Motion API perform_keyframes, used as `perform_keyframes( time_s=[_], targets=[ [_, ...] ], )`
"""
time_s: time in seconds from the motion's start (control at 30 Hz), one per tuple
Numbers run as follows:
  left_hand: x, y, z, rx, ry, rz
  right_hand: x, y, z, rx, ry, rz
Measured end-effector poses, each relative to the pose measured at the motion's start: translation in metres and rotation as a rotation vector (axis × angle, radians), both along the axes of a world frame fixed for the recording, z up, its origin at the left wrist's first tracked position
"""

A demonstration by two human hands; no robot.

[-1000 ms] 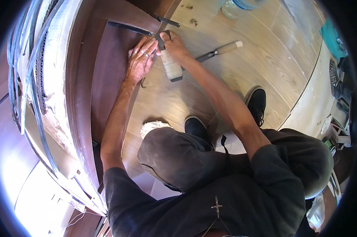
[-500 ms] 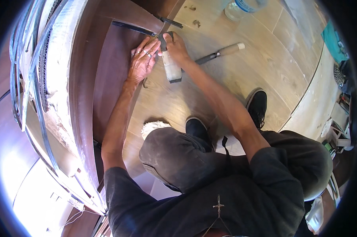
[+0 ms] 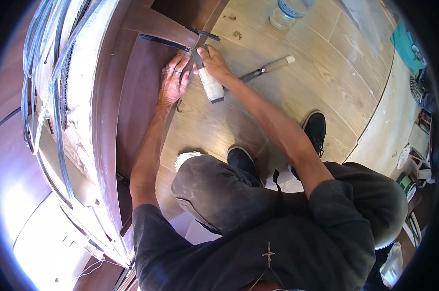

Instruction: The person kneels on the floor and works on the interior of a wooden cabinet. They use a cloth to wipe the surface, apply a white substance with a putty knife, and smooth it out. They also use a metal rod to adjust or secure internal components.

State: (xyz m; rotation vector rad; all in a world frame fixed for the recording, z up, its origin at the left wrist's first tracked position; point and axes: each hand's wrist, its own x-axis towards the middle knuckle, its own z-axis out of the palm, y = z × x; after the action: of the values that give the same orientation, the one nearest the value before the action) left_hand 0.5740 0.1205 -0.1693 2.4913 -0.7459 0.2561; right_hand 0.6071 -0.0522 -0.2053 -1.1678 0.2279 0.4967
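Observation:
My right hand is closed round the upper end of a long block with a pale, taped-looking middle and dark ends; its exact kind I cannot make out. The block's top rests close to the corner of a brown cabinet frame. Beside it, my left hand lies with fingers stretched along the edge of the brown panel, a ring on one finger. Short black strips stick to the frame just above the hands. On the floor right of the block lies a tool with a pale handle and dark shaft.
A clear plastic bottle stands on the wood-look floor at the far side. Grey cables hang at the left. My shoes and knees are close by. Assorted items and a teal bag line the right edge.
The block has tilted slightly, its upper end shifting left in my right hand. My left hand stays by the panel edge. The whole view has shifted a little.

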Motion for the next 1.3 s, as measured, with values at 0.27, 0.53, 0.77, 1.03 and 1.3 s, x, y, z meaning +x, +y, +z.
perform_keyframes(
  time_s=[0.27,0.53,0.77,1.03,1.3],
  targets=[
    [-0.004,0.004,-0.005,-0.031,0.038,0.078,-0.026,-0.021,-0.008,-0.367,-0.185,0.270],
    [-0.004,0.007,-0.010,-0.052,0.049,0.092,-0.022,-0.002,-0.007,-0.572,-0.517,0.021],
    [-0.005,0.006,-0.008,-0.063,0.047,0.105,0.012,0.014,-0.030,-0.220,-0.327,-0.092],
    [-0.005,0.009,-0.009,-0.050,0.018,0.086,0.010,0.010,-0.021,-0.079,-0.224,-0.047],
    [-0.004,0.007,-0.006,-0.060,0.023,0.091,0.012,0.007,-0.013,-0.059,-0.129,-0.006]
  ],
)
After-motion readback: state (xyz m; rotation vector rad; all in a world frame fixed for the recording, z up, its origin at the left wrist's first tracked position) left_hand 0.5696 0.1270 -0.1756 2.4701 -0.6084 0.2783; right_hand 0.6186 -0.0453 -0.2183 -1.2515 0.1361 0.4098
